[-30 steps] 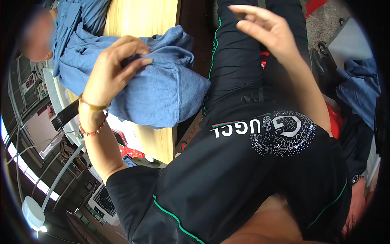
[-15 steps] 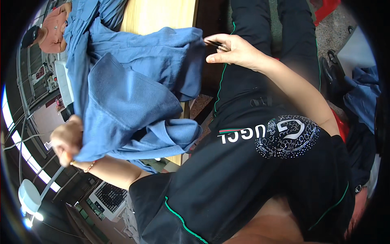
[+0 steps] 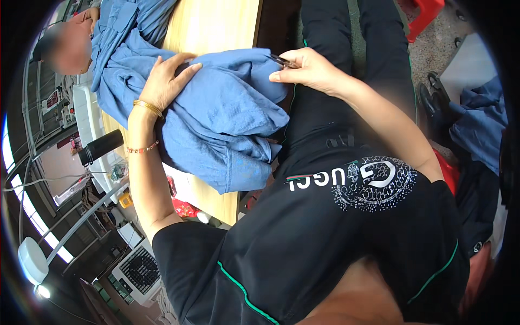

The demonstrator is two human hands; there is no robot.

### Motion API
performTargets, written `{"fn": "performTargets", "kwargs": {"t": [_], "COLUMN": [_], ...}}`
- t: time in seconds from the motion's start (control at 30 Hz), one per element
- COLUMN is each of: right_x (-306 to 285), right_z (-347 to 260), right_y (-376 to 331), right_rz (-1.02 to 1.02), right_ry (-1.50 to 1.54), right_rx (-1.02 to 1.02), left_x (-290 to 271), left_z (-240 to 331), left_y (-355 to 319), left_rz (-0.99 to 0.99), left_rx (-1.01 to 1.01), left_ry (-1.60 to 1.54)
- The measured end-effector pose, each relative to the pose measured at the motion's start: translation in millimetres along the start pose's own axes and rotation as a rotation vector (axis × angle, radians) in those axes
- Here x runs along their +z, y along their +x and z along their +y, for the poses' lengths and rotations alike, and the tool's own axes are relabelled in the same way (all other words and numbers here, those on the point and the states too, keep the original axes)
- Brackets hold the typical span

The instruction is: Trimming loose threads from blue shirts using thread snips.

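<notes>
A blue cloth garment (image 3: pixel 227 103) lies bunched across the wooden table (image 3: pixel 214 24), its near folds hanging over the edge beside my lap. My left hand (image 3: pixel 167 81) rests on the garment with fingers stretched out and thumb apart, pressing on the cloth. Small dark thread snips (image 3: pixel 284 62) are in my right hand (image 3: pixel 317 70), its fingers closed round them. The tips of the snips touch or almost touch the garment's right edge; exactly where is too small to tell.
More blue cloth (image 3: pixel 122 27) is heaped at the far left, near another person (image 3: pixel 70 46). A black cylinder (image 3: pixel 103 146) and a lamp (image 3: pixel 33 260) stand on the left. At right are a red stool (image 3: pixel 428 16) and another blue garment (image 3: pixel 482 116).
My left hand has let go of the garment's left part and moved right and up onto the cloth. The garment now lies lower and flatter. My right hand still holds the snips.
</notes>
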State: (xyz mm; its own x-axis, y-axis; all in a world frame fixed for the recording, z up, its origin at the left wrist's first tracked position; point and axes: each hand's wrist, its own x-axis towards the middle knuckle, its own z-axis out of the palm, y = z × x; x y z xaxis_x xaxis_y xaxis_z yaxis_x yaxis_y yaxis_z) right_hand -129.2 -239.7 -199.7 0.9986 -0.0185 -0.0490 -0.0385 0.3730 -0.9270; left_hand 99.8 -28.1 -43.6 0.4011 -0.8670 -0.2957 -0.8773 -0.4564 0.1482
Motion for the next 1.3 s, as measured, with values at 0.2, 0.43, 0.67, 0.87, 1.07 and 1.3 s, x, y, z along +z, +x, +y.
{"fn": "performTargets", "kwargs": {"t": [0.2, 0.43, 0.67, 0.87, 1.07, 1.3], "right_x": [-19, -1, 48, 52, 51, 38], "right_z": [-97, -174, -104, -63, -55, -53], "right_y": [-3, -18, -58, -58, -58, -47], "right_rz": [-0.006, -0.123, -0.681, -0.732, -0.656, -0.329], "right_ry": [-0.101, -0.271, -0.273, -0.386, -0.367, -0.267], "right_rx": [-0.199, -0.671, -0.192, -0.094, -0.107, -0.286], "left_x": [-43, -109, -49, -48, -28, -8], "left_z": [-3, 21, 51, 84, 130, 115], "left_y": [-21, -111, -114, -73, -51, -60], "left_rz": [0.552, 0.477, -0.054, 0.089, 0.064, 0.117], "left_rx": [-0.089, 0.331, -0.250, -0.123, 0.296, 0.191], "left_ry": [-0.640, -0.956, -0.597, -0.198, -0.192, -0.047]}}
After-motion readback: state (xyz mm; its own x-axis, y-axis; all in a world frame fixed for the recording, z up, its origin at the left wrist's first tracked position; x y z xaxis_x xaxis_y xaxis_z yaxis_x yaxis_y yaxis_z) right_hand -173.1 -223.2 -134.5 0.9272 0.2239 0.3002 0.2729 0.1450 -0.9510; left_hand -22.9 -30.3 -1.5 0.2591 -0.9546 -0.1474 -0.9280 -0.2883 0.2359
